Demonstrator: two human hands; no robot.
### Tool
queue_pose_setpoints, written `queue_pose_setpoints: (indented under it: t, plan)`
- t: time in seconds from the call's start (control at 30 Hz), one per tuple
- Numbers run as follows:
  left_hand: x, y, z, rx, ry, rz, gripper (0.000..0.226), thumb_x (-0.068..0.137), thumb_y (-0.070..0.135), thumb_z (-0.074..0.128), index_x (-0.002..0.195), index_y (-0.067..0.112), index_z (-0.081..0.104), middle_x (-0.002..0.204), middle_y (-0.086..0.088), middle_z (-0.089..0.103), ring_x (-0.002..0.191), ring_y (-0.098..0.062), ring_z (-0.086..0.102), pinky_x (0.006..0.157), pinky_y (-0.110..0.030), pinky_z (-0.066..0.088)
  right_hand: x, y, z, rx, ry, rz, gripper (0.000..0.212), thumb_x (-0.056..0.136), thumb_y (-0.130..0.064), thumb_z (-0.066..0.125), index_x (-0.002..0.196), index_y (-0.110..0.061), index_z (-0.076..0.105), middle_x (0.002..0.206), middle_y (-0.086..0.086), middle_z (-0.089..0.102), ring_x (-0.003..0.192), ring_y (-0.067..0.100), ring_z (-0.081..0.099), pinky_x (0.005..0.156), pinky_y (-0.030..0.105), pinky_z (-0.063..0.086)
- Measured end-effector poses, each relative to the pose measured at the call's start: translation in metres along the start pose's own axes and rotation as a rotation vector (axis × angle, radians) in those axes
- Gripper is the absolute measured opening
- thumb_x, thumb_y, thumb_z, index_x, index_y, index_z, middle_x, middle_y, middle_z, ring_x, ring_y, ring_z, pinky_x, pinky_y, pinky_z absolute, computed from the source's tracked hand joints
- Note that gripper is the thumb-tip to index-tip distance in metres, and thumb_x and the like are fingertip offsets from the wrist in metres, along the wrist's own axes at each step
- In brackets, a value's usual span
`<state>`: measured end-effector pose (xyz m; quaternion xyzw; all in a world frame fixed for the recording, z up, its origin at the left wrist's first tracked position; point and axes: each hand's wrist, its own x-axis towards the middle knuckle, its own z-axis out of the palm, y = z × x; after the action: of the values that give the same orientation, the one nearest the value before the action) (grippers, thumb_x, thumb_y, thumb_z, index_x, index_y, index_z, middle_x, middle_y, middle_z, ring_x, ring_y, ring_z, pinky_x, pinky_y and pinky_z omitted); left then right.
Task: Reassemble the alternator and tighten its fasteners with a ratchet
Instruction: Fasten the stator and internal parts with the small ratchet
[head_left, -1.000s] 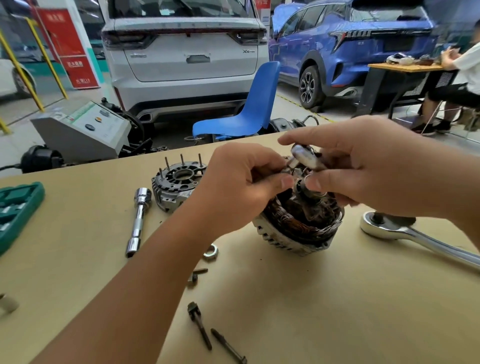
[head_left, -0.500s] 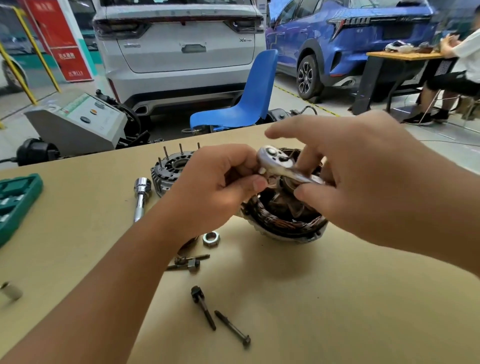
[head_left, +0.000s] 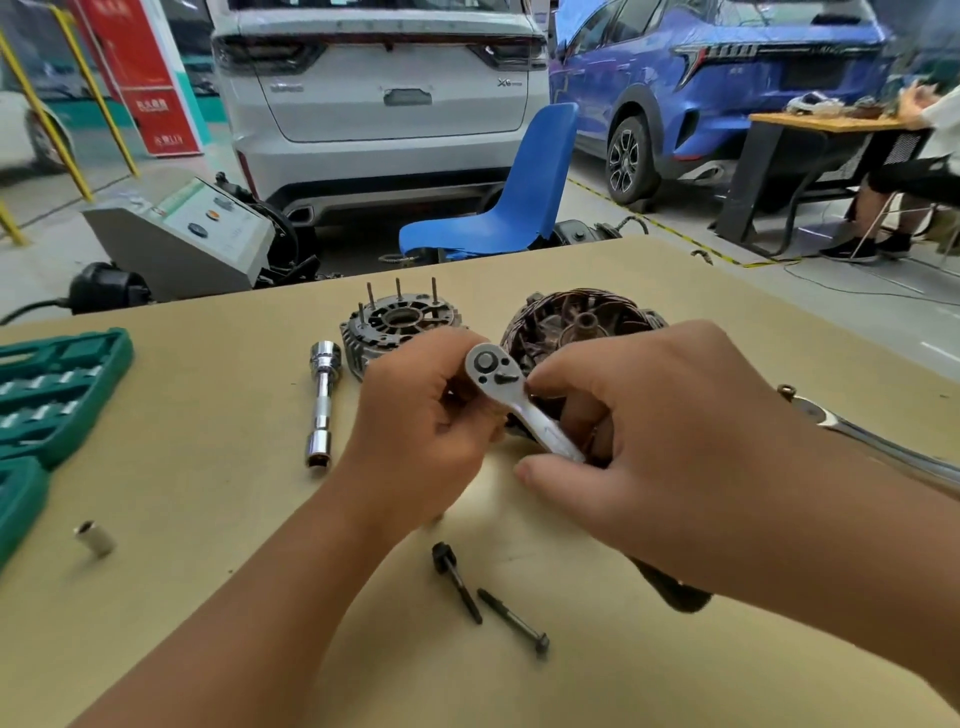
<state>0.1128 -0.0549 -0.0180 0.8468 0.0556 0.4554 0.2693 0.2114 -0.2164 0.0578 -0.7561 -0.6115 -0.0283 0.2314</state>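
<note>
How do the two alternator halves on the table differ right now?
The rear cover lies to the left, grey, with thin studs standing up from it, and nothing hides it. The stator half lies to the right, shows brown copper windings and a rusty centre, and sits partly behind the hands. Both are round and rest on the table.

Ratchet (head_left: 506, 389) glossy chrome metal; tabletop (head_left: 208, 509) matt tan board; socket case (head_left: 57, 395) green plastic.

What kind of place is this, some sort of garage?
Most likely a car repair workshop or training bay. A white car and a blue car are parked close behind the table, where a person holds a ratchet over a dismantled alternator beside a green socket set.
</note>
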Motion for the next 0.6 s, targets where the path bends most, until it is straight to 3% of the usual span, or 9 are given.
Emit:
queue_pose_setpoints:
  t: [0.07,0.17,0.33,0.47,0.6]
  plan:
    - [-0.002,0.001,0.001,-0.086,0.009,-0.068,0.009,0.086,0.0,0.063,0.086,0.008,0.068,0.077,0.001,0.065,0.069,-0.005,0.061,0.062,-0.01,0.046,0.005,-0.007,-0.003,-0.041,-0.038,0.014,0.025,0.08,-0.045,0.068,0.091,-0.023,0.072,0.072,-0.008,0.065,0.064,0.007,0.06,0.053,0.022,0.05]
    - [-0.003,-0.002,0.001,-0.198,-0.007,-0.143,0.016,0.09,-0.007,0.067,0.09,0.009,0.07,0.08,-0.004,0.07,0.071,-0.016,0.07,0.063,-0.021,0.056,0.015,-0.015,-0.011,-0.228,-0.042,0.004,0.017,0.086,-0.041,0.065,0.094,-0.027,0.069,0.075,-0.007,0.061,0.067,0.014,0.058,0.052,0.031,0.046]
    - [-0.003,-0.006,-0.002,-0.337,-0.006,-0.219,0.021,0.091,-0.002,0.067,0.09,0.019,0.069,0.078,-0.001,0.07,0.068,-0.024,0.072,0.062,-0.03,0.06,0.017,-0.026,-0.013,-0.594,0.085,-0.081,0.014,0.089,-0.04,0.064,0.102,-0.036,0.066,0.077,-0.003,0.056,0.066,0.025,0.056,0.048,0.023,0.025]
    - [-0.003,-0.011,-0.005,-0.37,-0.04,-0.242,0.015,0.091,-0.004,0.069,0.098,0.01,0.071,0.082,-0.005,0.069,0.07,-0.022,0.072,0.065,-0.03,0.06,0.024,-0.027,-0.026,-0.74,0.1,-0.037,0.013,0.086,-0.031,0.068,0.099,-0.034,0.069,0.073,0.002,0.055,0.057,0.027,0.053,0.049,0.026,0.038]
    - [-0.002,-0.011,-0.006,-0.384,-0.024,-0.26,0.022,0.091,-0.007,0.068,0.09,0.015,0.07,0.076,0.0,0.068,0.068,-0.018,0.069,0.064,-0.028,0.059,0.028,-0.028,-0.027,-0.719,0.079,-0.035,0.007,0.087,-0.032,0.062,0.089,-0.024,0.063,0.073,0.003,0.053,0.058,0.026,0.053,0.053,0.032,0.045]
